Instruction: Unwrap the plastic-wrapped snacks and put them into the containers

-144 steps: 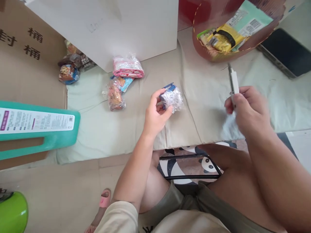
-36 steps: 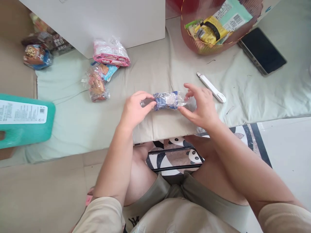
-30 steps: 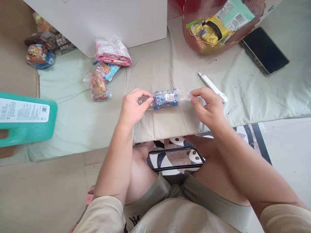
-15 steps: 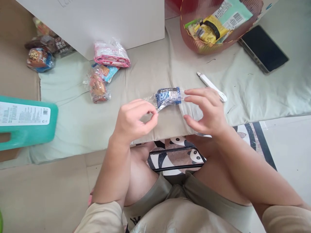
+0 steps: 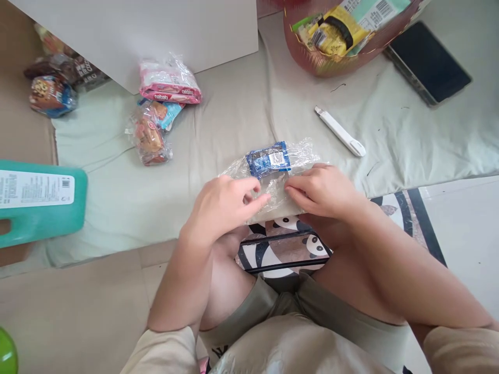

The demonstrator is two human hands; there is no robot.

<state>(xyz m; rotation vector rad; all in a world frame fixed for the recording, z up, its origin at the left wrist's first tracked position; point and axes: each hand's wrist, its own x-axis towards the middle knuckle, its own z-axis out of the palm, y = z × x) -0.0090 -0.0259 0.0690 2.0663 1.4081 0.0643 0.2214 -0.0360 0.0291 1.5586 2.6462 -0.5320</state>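
Under both hands (image 5: 273, 195) — clear wrap (image 5: 273, 182), blue packet (image 5: 268, 159)

- Blue snack packet (image 5: 268, 159) lies on the cloth (image 5: 234, 119), at twelve o'clock from both hands.
- White cutter (image 5: 340, 132) at two o'clock of it; basket (image 5: 312, 54) beyond.

Pale green cushion (image 5: 218, 119) on tan floor (image 5: 78, 311), panda-print mat (image 5: 280, 252), white box (image 5: 156, 31) behind, soft daylight.

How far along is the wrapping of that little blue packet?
Done: the blue packet lies on clear plastic wrap, and the white cutter is set aside on the cloth. In hand: left hand and right hand pinch the wrap's near edge. Left: the packet's top is uncovered.
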